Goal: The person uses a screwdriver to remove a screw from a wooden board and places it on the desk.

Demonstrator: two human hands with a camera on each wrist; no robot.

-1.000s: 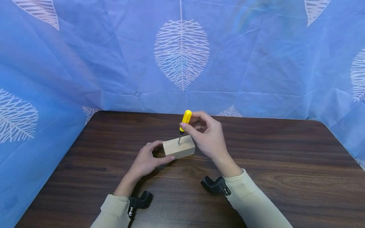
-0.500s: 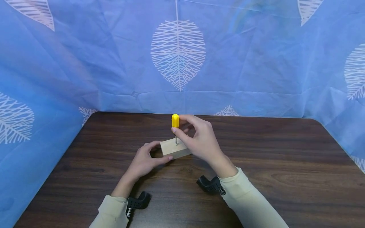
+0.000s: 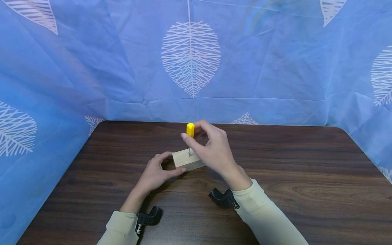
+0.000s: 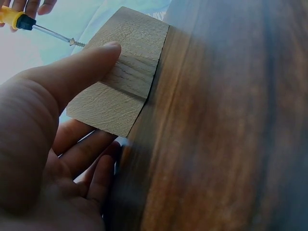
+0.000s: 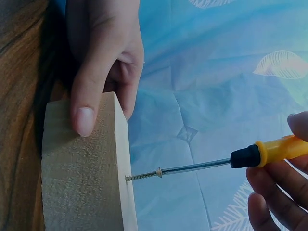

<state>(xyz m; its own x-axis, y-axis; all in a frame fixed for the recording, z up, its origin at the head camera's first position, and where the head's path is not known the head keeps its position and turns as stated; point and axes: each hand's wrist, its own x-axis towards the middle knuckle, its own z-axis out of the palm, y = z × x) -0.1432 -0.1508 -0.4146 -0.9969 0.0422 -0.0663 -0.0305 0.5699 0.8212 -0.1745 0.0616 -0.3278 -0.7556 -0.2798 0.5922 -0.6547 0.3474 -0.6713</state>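
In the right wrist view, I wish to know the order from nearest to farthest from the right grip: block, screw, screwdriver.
1. Screwdriver: held in the right grip.
2. Screw: middle, at the screwdriver's tip.
3. Block: picture's left, beyond the screw.

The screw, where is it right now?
In the right wrist view, below centre, the screw stands between the wooden block at left and the yellow-handled screwdriver at right, touching both.

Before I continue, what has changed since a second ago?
The yellow-handled screwdriver, which leaned right, now stands nearly upright; the right hand has shifted left with it. Nothing was let go. The left hand still grips the wooden block.
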